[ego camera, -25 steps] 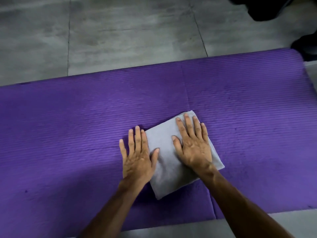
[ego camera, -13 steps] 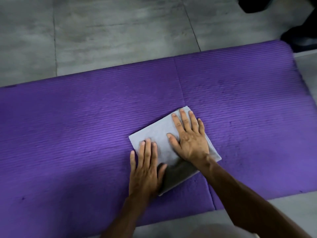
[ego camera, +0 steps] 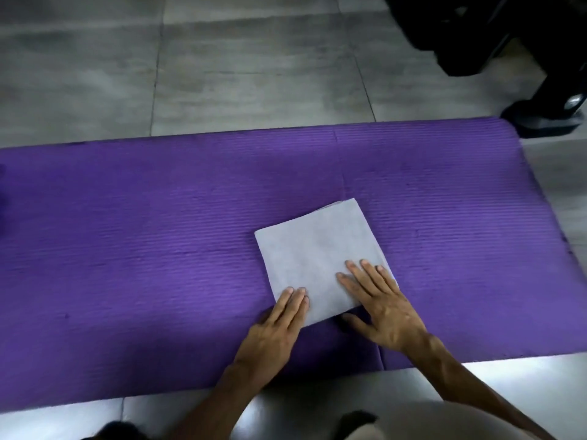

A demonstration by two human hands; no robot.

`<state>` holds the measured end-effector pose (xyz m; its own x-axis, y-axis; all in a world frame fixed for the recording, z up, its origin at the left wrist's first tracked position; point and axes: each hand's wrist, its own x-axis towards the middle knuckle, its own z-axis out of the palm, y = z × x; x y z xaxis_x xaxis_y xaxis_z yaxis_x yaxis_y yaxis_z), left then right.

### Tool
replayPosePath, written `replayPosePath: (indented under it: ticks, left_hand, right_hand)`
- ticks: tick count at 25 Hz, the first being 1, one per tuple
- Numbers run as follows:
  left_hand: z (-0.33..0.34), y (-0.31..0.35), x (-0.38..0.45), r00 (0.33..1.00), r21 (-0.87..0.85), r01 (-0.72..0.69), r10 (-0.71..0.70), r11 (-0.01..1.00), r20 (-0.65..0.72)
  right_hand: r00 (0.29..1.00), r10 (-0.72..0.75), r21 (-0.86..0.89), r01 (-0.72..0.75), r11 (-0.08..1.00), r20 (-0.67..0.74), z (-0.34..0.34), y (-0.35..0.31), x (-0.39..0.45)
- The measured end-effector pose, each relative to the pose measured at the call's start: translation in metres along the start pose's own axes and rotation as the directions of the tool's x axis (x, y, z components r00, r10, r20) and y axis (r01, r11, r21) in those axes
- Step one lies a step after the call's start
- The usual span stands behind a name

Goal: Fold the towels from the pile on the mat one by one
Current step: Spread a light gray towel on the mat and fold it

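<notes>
My left hand (ego camera: 273, 331) lies flat, fingers straight, fingertips on the near left corner of the folded grey towel (ego camera: 317, 252). My right hand (ego camera: 381, 303), also flat and gripping nothing, presses the towel's near right corner, thumb on the purple mat (ego camera: 143, 249). The towel sits right of the mat's centre. Grey floor tiles (ego camera: 254, 65) stretch toward 12 o'clock; dark objects (ego camera: 476, 33) stand at 1 o'clock.
</notes>
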<state>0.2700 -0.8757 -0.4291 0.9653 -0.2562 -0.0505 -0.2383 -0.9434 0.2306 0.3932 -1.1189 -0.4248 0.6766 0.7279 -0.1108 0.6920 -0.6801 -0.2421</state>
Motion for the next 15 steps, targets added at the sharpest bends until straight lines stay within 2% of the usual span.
replayPosePath:
  ticks: [4,7,9,11,13,15]
  left_hand:
    - [-0.002,-0.005,0.011,0.993,-0.058,-0.119,0.118,0.991,-0.018]
    - [-0.036,-0.007,0.026,0.988,-0.175,-0.074,0.048,0.982,-0.145]
    - [-0.073,-0.008,0.032,0.987,-0.319,0.002,-0.054,0.948,-0.153]
    - [-0.109,-0.015,0.034,0.99,-0.502,0.095,-0.133,0.859,-0.04]
    - [-0.144,-0.022,0.038,0.986,-0.686,0.136,-0.164,0.715,0.026]
    - [-0.175,-0.032,0.043,0.976,-0.843,0.106,-0.216,0.528,-0.013]
  right_hand:
    - [0.999,0.014,-0.094,-0.01,0.996,0.04,-0.001,0.008,-0.005]
    - [0.997,0.082,-0.125,-0.083,0.989,-0.015,0.0,0.001,-0.006]
    - [0.986,0.139,-0.07,-0.145,0.987,-0.094,-0.004,-0.006,-0.005]
    - [0.963,0.192,0.098,-0.176,0.979,-0.189,-0.022,-0.011,-0.001]
    - [0.941,0.242,0.323,-0.159,0.933,-0.238,-0.06,-0.013,0.001]
    - [0.944,0.294,0.612,-0.144,0.778,-0.152,-0.115,-0.012,-0.002]
